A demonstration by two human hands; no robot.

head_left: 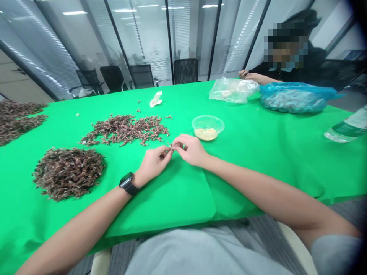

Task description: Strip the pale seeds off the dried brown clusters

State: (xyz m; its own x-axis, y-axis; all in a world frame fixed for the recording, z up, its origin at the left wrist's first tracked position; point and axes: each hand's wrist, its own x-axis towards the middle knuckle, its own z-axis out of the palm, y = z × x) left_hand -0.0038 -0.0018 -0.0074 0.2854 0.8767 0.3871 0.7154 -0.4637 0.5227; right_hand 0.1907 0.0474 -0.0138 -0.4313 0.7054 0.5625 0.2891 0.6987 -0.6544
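Observation:
My left hand point(155, 162) and my right hand point(190, 149) meet fingertip to fingertip just above the green cloth. Both pinch one small dried brown piece point(171, 148), mostly hidden by the fingers; its exact kind is too small to make out. A black watch sits on my left wrist. Just beyond my right hand stands a see-through plastic bowl point(208, 128) with pale yellowish bits at its bottom. Past my left hand, similar brown dried pieces lie in a loose spread pile point(129, 129). A thicker, rounder pile point(69, 172) rests to the left of my left forearm.
More brown heaps point(17, 119) lie at the far left. A crumpled white scrap point(156, 99) is toward the back. At the right are a see-through bag point(232, 91), a filled blue bag point(298, 98) and a bottle point(348, 126). Another person sits behind the bags, hands together.

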